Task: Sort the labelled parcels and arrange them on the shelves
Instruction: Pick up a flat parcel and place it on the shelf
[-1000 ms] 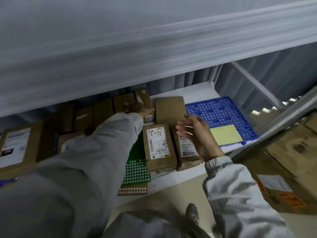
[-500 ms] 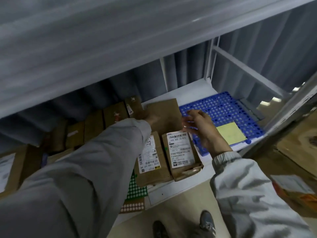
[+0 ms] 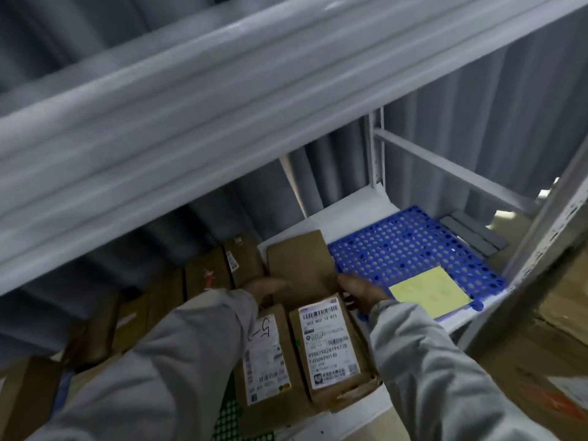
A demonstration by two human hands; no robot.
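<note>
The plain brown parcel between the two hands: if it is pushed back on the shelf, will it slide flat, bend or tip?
The plain brown parcel looks like a flat cardboard box with straight edges, so it is probably stiff. It lies low on the white shelf, so it should slide rather than tip. Its weight cannot be judged.

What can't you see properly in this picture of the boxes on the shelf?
Head view only:
- Left hand: its fingers are behind its own sleeve, so its grip is unclear.
- Right hand: dim and blurred against the plain parcel.
- Handwritten parcel: the left sleeve covers its label's edge.
- Back row of parcels: in shadow, labels unreadable.
- Yellow sheet: any writing is too faint.
</note>
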